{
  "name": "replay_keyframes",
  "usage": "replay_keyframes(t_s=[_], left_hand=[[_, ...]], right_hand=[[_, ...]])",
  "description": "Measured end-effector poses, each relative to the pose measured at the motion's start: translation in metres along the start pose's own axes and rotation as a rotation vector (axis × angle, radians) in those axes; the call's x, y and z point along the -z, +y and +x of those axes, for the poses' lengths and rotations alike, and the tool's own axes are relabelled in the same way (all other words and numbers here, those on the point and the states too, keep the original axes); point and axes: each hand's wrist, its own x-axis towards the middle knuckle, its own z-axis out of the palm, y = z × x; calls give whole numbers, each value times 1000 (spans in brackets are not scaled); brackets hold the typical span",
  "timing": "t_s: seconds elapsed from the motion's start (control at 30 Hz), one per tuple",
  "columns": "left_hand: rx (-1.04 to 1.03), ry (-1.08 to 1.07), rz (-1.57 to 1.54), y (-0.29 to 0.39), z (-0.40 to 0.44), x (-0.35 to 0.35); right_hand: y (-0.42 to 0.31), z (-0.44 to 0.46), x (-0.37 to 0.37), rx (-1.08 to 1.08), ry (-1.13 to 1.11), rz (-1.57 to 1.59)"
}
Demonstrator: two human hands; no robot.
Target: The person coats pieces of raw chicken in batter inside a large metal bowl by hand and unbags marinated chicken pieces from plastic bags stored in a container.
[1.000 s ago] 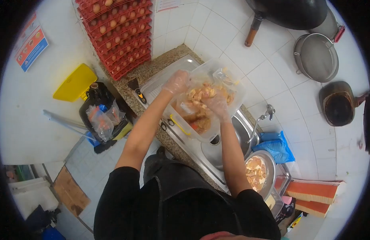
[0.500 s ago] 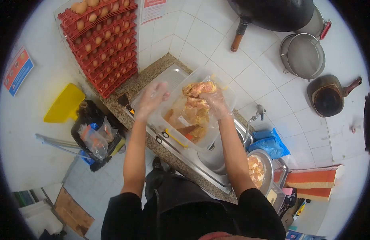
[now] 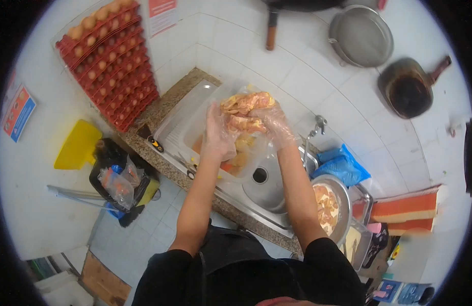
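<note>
Several pieces of raw chicken [image 3: 249,103], yellowish with marinade, are bunched between my hands above a clear plastic tub [image 3: 237,85]. My right hand [image 3: 277,125], in a thin clear plastic glove, grips the chicken from the right. My left hand [image 3: 219,136], gloved the same way, presses against its left side, fingers pointing up along the meat. Under the hands, the tub contains more chicken [image 3: 242,149] and some orange-brown liquid. My wrists and forearms cover part of the tub. Scissors [image 3: 189,166] lie by its near left side.
The tub sits over a steel sink [image 3: 269,191] beside a tap [image 3: 317,125]. A steel bowl [image 3: 343,204] of chicken pieces and a blue bag [image 3: 343,166] are right. Red egg trays [image 3: 108,66] stack at left; a pan [image 3: 407,89] hangs on the wall.
My left hand has moved from the tub's left side, away from the meat, in against the chicken. My right hand keeps its grip. The camera view has shifted.
</note>
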Motion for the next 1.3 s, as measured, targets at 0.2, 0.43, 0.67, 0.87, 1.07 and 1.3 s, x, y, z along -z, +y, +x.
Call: replay_keyframes(t_s=[0.2,0.43,0.67,0.87,1.07,1.3], left_hand=[[-124,-331,257,-118,-40,-58],[119,-216,392,-320,-82,-76],[278,-286,706,-421,-97,-75],[412,-605,567,-444,-106,-79],[677,-546,647,-453,-113,-74],[270,-666,1655,-449,-115,-38]], right_hand=[[-2,-96,122,87,119,-27],[25,-269,288,-29,465,-209],[110,-396,385,-189,816,-130],[167,-441,418,-130,861,114],[150,-471,405,23,842,400],[169,-488,406,55,919,495]])
